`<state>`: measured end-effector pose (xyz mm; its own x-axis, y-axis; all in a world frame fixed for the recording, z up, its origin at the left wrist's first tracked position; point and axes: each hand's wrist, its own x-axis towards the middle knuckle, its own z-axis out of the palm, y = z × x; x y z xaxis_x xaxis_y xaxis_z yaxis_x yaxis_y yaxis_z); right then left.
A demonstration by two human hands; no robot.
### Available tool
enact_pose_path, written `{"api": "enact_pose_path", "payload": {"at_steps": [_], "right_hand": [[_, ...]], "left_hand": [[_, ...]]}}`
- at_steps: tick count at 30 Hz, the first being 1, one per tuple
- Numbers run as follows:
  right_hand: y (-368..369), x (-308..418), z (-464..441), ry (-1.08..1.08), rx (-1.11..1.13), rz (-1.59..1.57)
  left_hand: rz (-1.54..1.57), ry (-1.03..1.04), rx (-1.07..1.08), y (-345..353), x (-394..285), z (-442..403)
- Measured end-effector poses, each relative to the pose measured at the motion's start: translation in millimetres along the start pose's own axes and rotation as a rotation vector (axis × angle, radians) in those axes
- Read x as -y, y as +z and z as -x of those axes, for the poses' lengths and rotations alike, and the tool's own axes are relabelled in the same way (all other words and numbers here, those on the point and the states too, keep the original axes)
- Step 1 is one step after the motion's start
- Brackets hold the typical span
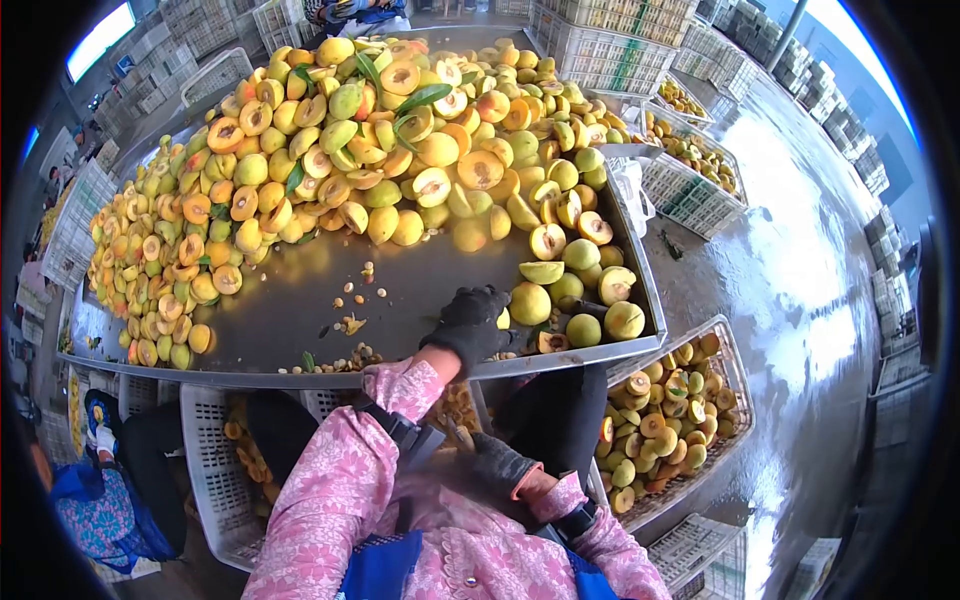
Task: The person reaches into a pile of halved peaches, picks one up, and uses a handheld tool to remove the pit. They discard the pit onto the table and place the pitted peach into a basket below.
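My left hand (470, 325), in a black glove, is over the front edge of the metal table (340, 255). Its fingers point toward whole and halved yellow-green fruit (529, 303), and a piece of fruit shows at the fingertips; whether it is gripped is unclear. Lower down, in front of my body, is my right hand (497, 465) in a dark glove. It is blurred and closed around something narrow that I cannot make out. A large heap of cut fruit (400, 150) covers the back of the table. Pits and scraps (358, 356) lie near the front edge.
A crate (215, 490) with fruit pieces stands below the table at left, another crate of fruit (737, 375) at right. More crates (690, 205) stand behind on the wet floor (780, 300). A co-worker in a blue patterned sleeve (105, 515) sits at lower left.
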<state>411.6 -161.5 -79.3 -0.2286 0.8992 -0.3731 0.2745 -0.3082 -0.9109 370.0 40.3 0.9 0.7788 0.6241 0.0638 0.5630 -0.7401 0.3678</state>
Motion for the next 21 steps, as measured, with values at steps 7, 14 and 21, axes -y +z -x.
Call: {"api": "enact_pose_path", "payload": {"at_steps": [7,14,21], "right_hand": [[-38,65,33,-0.012,0.045,-0.222],[-32,122,26,0.039,0.01,-0.264],[-12,112,6,-0.295,-0.121,0.15]], "left_hand": [[1.759,-0.141,0.031,-44,26,56],[1.544,-0.177,-0.225,-19,37,133],[1.321,-0.117,-0.269,-15,24,157]]}}
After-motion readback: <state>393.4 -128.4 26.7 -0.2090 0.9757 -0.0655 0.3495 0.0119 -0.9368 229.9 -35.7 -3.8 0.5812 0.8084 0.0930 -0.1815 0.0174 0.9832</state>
